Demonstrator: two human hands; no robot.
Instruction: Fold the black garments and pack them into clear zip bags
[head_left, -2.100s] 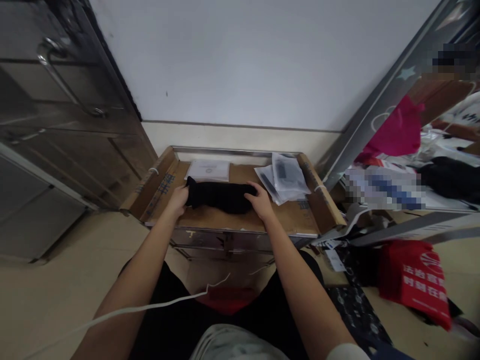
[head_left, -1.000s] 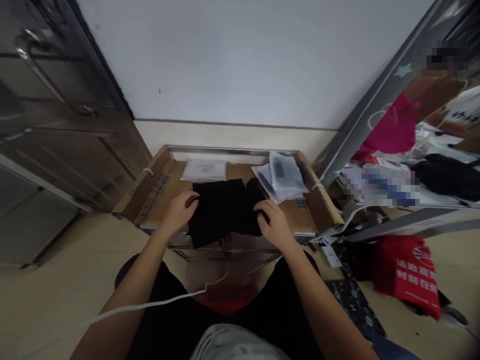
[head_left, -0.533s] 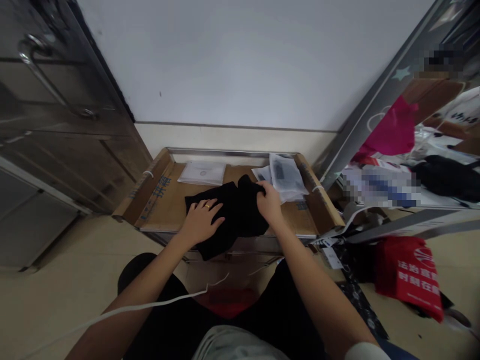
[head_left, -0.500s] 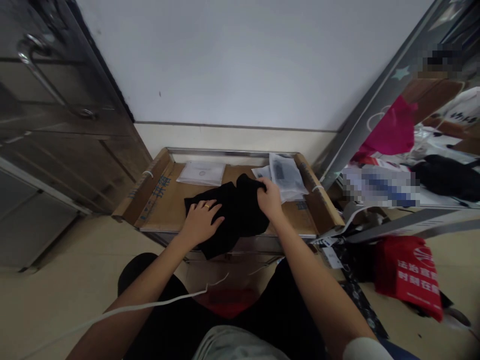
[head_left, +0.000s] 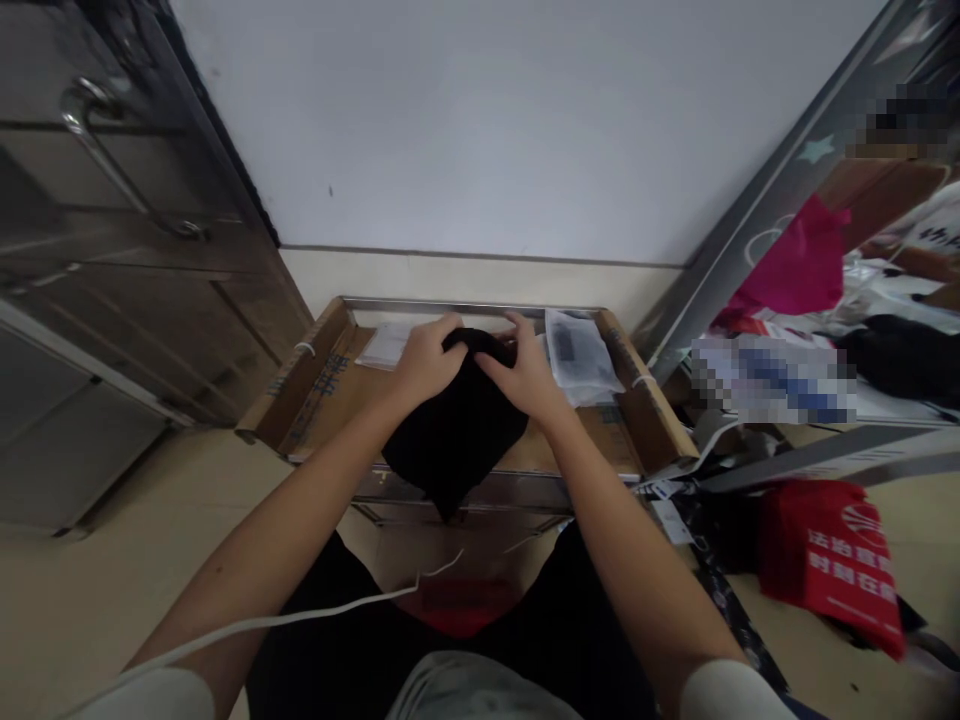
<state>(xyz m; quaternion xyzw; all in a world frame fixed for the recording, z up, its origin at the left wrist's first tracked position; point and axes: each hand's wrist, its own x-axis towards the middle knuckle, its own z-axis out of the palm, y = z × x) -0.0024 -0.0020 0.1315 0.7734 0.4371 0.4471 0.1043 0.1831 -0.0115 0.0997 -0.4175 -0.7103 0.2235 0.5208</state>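
By the left hand point(head_left: 433, 355), one side of the gathered upper edge of a limp, matt-black fabric piece point(head_left: 454, 430) is pinched between thumb and curled fingers; the other side is gripped likewise by the right hand point(head_left: 529, 375). The fabric is held between and below both hands, its pointed lower end hanging past the front edge of a brown cardboard-lined table point(head_left: 651, 400). Whether any part of it is supported cannot be told.

Just beyond the left hand, a flat, white rectangular packet point(head_left: 384, 345) is partly covered from view; just to the right of the right hand, frosted translucent plastic bags point(head_left: 579, 350) are seen.

If either pinch were loosened, the fabric could be pulled off the edge by its own overhanging weight. Black layers are hardly told apart, so the wrong fold might be caught. The bags could be knocked askew by an outward sweep of the right hand.
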